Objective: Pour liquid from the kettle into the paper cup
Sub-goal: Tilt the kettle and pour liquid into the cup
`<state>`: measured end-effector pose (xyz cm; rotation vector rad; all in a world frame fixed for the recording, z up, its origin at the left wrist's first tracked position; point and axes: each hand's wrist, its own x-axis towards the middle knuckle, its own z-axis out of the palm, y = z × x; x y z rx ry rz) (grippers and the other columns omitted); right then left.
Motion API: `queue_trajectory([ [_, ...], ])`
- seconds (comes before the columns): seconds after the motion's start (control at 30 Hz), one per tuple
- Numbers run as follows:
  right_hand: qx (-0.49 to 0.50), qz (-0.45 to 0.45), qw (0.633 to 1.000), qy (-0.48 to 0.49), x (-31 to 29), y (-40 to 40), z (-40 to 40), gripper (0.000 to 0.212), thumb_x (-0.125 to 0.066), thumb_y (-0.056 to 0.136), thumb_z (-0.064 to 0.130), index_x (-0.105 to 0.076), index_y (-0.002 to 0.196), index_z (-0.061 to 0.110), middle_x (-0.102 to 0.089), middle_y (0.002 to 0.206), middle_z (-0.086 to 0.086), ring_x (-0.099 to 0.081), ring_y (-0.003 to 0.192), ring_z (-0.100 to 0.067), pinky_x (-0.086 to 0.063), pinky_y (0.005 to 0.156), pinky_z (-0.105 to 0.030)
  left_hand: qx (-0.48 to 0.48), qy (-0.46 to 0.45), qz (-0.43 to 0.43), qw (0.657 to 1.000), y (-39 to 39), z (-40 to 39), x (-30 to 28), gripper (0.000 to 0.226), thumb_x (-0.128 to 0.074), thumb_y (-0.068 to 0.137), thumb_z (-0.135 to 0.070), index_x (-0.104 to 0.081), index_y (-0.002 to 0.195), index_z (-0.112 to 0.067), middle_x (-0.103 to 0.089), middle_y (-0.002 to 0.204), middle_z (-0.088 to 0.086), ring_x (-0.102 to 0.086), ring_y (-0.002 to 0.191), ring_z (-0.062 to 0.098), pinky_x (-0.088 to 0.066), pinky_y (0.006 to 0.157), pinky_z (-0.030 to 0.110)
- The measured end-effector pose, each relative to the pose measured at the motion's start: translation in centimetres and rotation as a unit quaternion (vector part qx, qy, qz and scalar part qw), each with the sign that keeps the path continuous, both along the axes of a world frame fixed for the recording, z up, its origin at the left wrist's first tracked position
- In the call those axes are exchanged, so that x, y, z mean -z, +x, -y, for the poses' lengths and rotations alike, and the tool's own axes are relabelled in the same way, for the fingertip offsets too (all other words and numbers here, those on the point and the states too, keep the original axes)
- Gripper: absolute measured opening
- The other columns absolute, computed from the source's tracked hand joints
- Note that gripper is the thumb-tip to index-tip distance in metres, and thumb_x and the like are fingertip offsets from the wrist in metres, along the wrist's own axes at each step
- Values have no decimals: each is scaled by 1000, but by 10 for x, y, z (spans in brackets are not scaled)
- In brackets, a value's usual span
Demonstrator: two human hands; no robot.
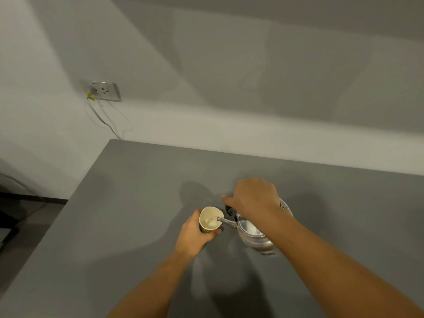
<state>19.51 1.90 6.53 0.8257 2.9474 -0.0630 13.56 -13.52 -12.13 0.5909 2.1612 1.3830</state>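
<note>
Head view: kettle (pixel 252 235) spout (pixel 226 221) points left into paper cup (pixel 210 220)

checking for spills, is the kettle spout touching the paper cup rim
Cannot tell. In the head view the spout tip crosses the paper cup rim, overlapping it from above, so no gap or contact shows plainly. The left hand holds the cup.

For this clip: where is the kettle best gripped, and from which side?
By the black handle arching over the kettle, taken from above, as the right hand does. The spout points left into the cup held by the left hand, so a top grip allows tilting that way.
</note>
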Motion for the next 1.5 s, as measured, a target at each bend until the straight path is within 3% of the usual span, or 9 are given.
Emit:
queue_trajectory([
  [0.33, -15, 12, 1000, 22, 2, -9, 1, 43, -57, 85, 48, -46, 55, 19, -51, 56, 1, -43, 49, -15, -25, 44, -26, -4, 0, 7, 1000, 2, -1, -4, 58, -93, 66, -44, -62, 115, -41, -75, 103, -24, -70, 94, -7, -49, 72, 6],
  [0.57, -26, 21, 999, 26, -1, -12, 1, 42, -58, 85, 46, -44, 55, 20, -48, 57, 2, -40, 48, -14, -25, 44, -26, -4, 0, 7, 1000, 3, -1, -5, 57, -93, 66, -44, -62, 113, -43, -74, 100, -24, -71, 89, -4, -52, 64, 8],
  [0.77, -43, 20, 998, 41, -2, -15, 3, 42, -58, 86, 45, -42, 55, 21, -43, 57, 2, -50, 59, -22, -23, 45, -27, -1, -3, 6, 1000, 3, -2, -3, 59, -93, 66, -42, -62, 117, -40, -75, 103, -22, -69, 93, -6, -49, 74, 10],
  [1.17, -49, 28, 997, 42, -2, -17, 6, 43, -57, 88, 45, -40, 56, 21, -41, 58, 2, -53, 65, -25, -30, 51, -30, -5, -3, 6, 1000, 3, -2, -2, 60, -93, 65, -44, -62, 116, -40, -75, 102, -19, -70, 91, -5, -52, 69, 9],
  [1.5, -54, 39, 997, 45, -5, -20, 10, 46, -58, 89, 44, -39, 54, 21, -40, 56, 2, -50, 62, -24, -25, 47, -28, -6, 1, 3, 1000, 5, -2, -3, 56, -92, 65, -46, -60, 110, -48, -75, 99, -22, -70, 89, -3, -52, 66, 9],
])
